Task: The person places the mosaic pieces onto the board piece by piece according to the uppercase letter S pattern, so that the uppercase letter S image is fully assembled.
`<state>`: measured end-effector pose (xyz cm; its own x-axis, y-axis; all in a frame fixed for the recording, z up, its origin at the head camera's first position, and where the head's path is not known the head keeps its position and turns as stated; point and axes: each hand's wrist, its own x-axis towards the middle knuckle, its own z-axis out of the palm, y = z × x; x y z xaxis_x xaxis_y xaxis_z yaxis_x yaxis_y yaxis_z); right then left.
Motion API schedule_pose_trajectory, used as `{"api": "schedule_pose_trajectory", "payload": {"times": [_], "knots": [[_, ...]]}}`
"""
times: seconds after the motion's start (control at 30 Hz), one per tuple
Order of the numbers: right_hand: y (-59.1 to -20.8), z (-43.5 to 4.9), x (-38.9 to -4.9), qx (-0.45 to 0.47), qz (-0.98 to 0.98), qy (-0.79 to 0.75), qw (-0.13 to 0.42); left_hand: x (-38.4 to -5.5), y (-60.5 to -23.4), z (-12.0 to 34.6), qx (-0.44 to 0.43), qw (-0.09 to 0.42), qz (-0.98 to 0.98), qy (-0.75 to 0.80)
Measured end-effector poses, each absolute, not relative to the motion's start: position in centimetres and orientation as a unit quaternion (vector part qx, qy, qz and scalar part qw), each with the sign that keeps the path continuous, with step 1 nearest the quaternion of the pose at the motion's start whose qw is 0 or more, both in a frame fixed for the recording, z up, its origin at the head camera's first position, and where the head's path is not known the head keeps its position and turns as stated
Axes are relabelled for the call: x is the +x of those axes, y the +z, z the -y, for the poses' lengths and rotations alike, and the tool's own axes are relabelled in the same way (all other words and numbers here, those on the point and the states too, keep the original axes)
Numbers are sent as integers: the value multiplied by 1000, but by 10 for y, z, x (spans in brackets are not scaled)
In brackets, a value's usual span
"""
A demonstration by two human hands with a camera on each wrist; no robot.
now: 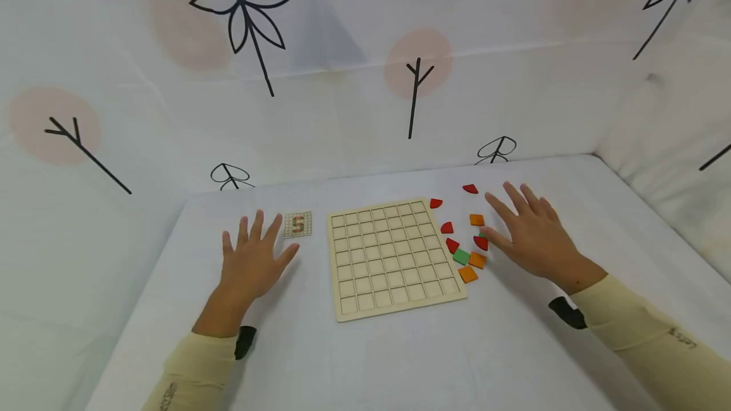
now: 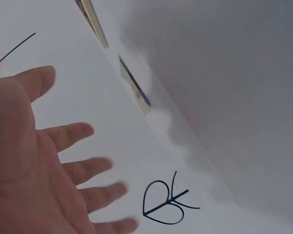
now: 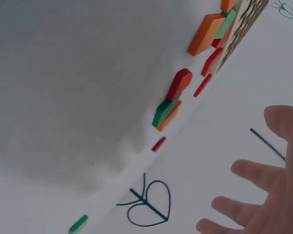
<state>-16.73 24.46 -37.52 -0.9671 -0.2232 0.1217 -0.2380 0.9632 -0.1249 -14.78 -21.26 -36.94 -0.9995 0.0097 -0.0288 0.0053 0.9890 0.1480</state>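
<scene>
Board (image 1: 394, 262) with square grid: flat on the white-covered table (image 1: 400, 360), about mid-width, set in from the far edge. Left hand (image 1: 251, 265): above table toward its left edge, palm down, fingers straight and spread apart. Nearest thing is the printed card (image 1: 297, 224), lying between that hand and the board's far left corner. Right hand (image 1: 533, 240): above table toward the right edge, fingers spread apart too. Its thumb overlaps a green piece (image 3: 162, 113) in the head view, but right wrist view shows hand and pieces apart. Loose pieces lie off the board's right edge: red quarter-rounds (image 1: 447, 228), orange squares (image 1: 468, 274), green square (image 1: 461, 257). One red lies near the table's far edge. Patterned cloth (image 1: 342, 113) hangs behind.
</scene>
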Motion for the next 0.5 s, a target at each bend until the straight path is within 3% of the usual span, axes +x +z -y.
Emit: {"api": "schedule_pose_trajectory", "payload": {"times": [0.37, 0.5], "knots": [[-357, -193, -173, 112, 927, 310, 179, -155, -371, 173, 28, 24, -980, 198], [-359, -183, -176, 118, 916, 340, 177, -158, -376, 163, 44, 60, -980, 185]]}}
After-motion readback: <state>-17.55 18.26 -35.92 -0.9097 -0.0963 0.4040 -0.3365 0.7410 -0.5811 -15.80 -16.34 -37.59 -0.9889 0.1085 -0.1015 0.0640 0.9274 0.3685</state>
